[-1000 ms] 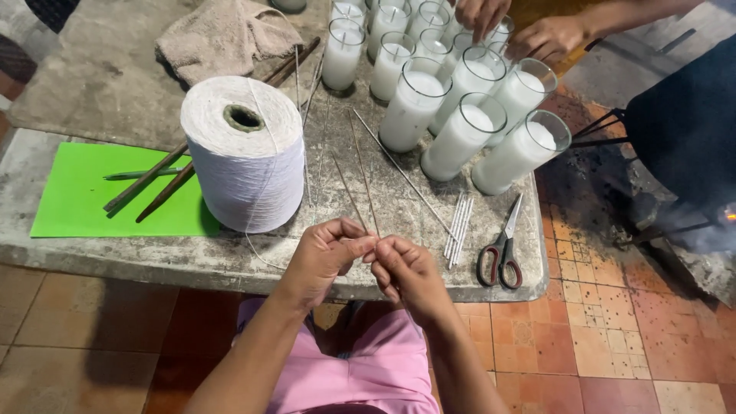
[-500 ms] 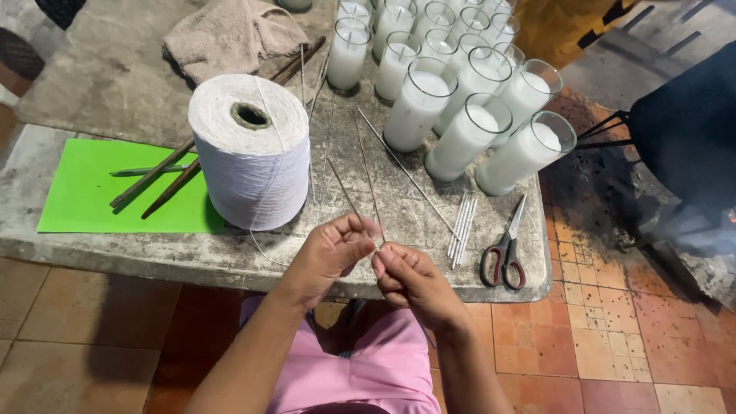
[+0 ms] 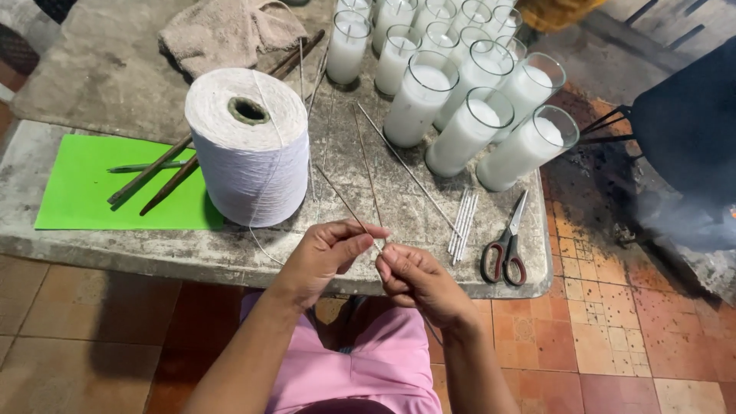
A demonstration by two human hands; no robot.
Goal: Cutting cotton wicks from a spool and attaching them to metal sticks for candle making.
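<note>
At the near table edge [image 3: 230, 261], left hand [image 3: 326, 257] and right hand [image 3: 418, 280] meet, fingertips pinched shut on a thin metal rod [image 3: 349, 207] slanting up over the tabletop. White thread spool [image 3: 249, 146] stands just left; thread runs toward the hands. Scissors [image 3: 504, 249] lie right, glass candles [image 3: 460, 100] beyond.

- Rough grey stone worktop [image 3: 192, 257] — worn and stained.
- Bearing a white thread spool [image 3: 249, 149], green sheet [image 3: 77, 195], beige towel [image 3: 226, 31].
- Also glass candles [image 3: 460, 92], scissors [image 3: 504, 249], cut wicks [image 3: 460, 222] — all near the right edge.
</note>
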